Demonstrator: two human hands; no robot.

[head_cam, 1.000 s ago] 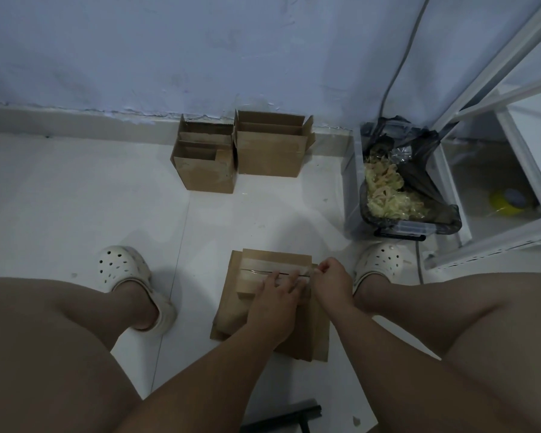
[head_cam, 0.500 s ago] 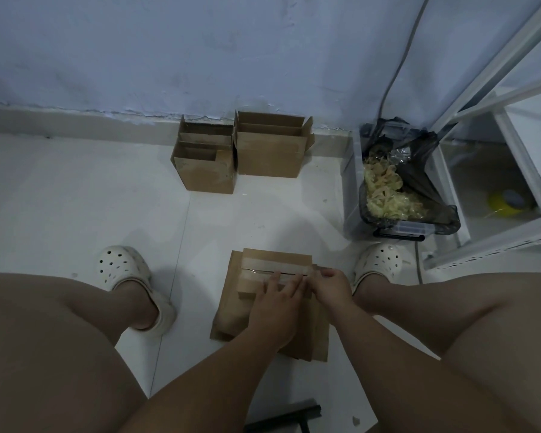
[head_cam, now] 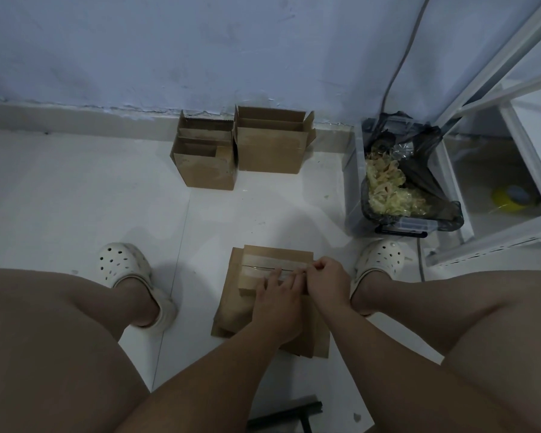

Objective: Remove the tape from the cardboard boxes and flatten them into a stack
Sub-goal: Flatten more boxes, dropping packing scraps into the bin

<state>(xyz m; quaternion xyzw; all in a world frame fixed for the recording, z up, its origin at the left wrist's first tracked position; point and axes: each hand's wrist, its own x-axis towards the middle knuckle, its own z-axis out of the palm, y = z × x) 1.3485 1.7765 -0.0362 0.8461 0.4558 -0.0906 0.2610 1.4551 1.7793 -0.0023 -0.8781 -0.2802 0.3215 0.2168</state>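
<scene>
A taped cardboard box (head_cam: 256,278) sits on a stack of flattened cardboard (head_cam: 231,320) on the floor between my feet. A pale strip of tape (head_cam: 263,264) runs along its top seam. My left hand (head_cam: 277,296) lies flat on the box top with fingers spread, holding it down. My right hand (head_cam: 327,281) pinches the right end of the tape at the box's right edge. Two open cardboard boxes, the left box (head_cam: 205,157) and the right box (head_cam: 272,142), stand against the wall at the back.
A clear bin lined with a black bag (head_cam: 400,185) full of crumpled tape stands to the right. A white shelf frame (head_cam: 494,170) fills the right side, with a yellow roll (head_cam: 511,198) inside. A cable (head_cam: 400,57) runs down the wall. My feet in white clogs flank the stack.
My right hand has shifted slightly along the tape's right end, its fingers closing on it. My left hand stays pressed on the box.
</scene>
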